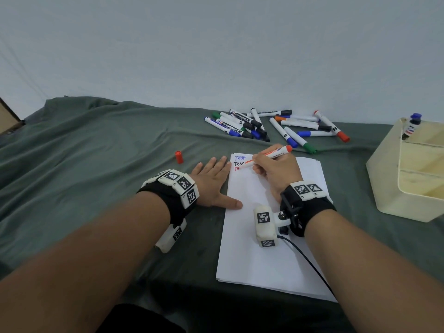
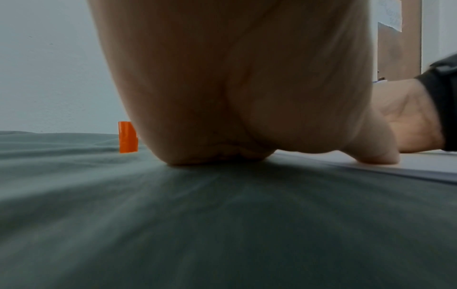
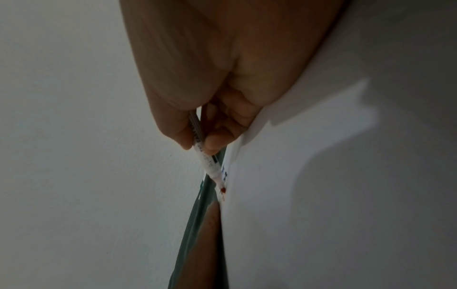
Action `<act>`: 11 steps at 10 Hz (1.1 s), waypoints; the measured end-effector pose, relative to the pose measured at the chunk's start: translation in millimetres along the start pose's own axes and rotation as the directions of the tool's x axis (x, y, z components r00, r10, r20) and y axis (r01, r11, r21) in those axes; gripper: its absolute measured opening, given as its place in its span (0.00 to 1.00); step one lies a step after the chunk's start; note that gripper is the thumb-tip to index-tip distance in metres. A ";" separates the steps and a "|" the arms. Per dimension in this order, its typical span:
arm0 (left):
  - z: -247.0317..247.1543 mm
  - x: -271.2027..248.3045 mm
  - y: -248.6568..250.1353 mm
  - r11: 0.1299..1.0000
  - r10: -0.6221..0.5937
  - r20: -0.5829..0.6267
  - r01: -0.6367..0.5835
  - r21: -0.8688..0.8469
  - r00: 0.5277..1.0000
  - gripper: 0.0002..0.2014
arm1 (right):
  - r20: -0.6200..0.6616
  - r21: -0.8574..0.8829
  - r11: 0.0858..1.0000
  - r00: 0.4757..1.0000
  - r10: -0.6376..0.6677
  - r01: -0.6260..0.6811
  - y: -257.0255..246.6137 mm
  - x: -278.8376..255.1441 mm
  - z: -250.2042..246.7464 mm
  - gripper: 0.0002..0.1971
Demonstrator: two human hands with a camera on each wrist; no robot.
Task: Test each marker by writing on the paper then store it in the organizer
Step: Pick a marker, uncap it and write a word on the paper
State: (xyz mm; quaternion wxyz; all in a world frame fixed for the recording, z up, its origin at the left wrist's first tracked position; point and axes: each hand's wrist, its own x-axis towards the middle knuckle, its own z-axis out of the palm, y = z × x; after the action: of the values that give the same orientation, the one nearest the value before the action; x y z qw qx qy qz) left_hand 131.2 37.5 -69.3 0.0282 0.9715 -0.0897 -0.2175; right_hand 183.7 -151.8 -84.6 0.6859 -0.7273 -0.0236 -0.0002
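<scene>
The right hand (image 1: 276, 169) is pinching the red marker (image 1: 269, 156) low on its barrel, tip writing on the paper (image 1: 259, 248). Light, stiff, smooth, probably best gripped near the tip. The left hand (image 1: 211, 181) is pressing flat, steadying the sheet.

My bare forearms end in black wrist straps (image 1: 168, 200) ringed with white tag blocks (image 1: 308, 189) — a black cable (image 1: 310, 263) trails lower right.

Open green cloth (image 1: 101, 145) left of the paper (image 1: 264, 255), only a red cap (image 1: 179, 156) upright there.
</scene>
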 end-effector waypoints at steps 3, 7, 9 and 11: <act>-0.4 -2.3 1.1 1.000 0.003 -0.009 -0.003 -0.010 1.000 0.59 | -0.044 -0.003 1.000 0.999 -0.004 0.004 2.9 2.4 -0.6 0.03; -0.7 -1.7 0.9 1.000 0.004 0.004 -0.004 0.002 1.000 0.59 | -0.069 -0.043 0.999 0.998 0.008 -0.011 5.2 5.9 -1.5 0.07; -1.3 -2.4 1.4 1.000 0.002 0.004 -0.002 0.011 1.000 0.59 | -0.080 -0.070 0.997 0.997 0.008 -0.014 4.1 5.2 -3.1 0.05; -1.4 -2.5 1.2 1.000 0.003 0.015 -0.003 0.015 1.000 0.59 | -0.080 -0.064 0.998 0.997 -0.002 -0.003 3.1 4.3 -4.0 0.04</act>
State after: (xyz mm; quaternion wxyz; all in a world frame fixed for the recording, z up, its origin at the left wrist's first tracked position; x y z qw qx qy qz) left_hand 129.4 36.9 -66.8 0.0206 0.9700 -0.0930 -0.2238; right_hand 188.2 -155.8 -87.3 0.6627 -0.7483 0.0041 -0.0299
